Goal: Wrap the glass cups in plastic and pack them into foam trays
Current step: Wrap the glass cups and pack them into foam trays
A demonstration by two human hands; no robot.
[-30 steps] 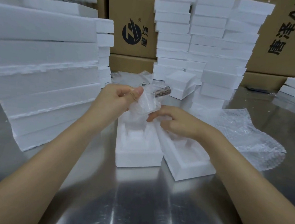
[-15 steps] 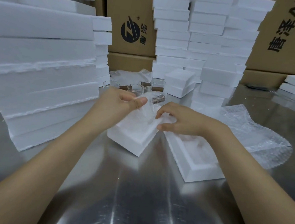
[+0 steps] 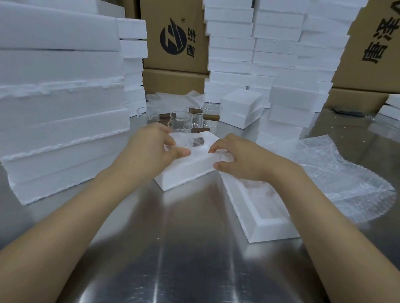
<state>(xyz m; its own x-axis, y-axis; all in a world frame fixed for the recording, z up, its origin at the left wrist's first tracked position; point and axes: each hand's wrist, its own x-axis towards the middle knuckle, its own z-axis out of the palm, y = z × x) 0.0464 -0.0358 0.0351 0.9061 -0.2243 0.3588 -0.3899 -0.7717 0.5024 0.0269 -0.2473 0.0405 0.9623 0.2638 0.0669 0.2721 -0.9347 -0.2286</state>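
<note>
At the desk, left hand and right hand, grip curled round a foam tray, seat a wrapped cup (capping likely follows).

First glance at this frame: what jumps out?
The left hand and right hand hold a foam tray at table centre, with a plastic-wrapped cup lying in it. Just behind stand bare glass cups with brown handles. Tall foam stacks wall in the left and rear.

Foam stacks wall the left; near table lies open.
</note>
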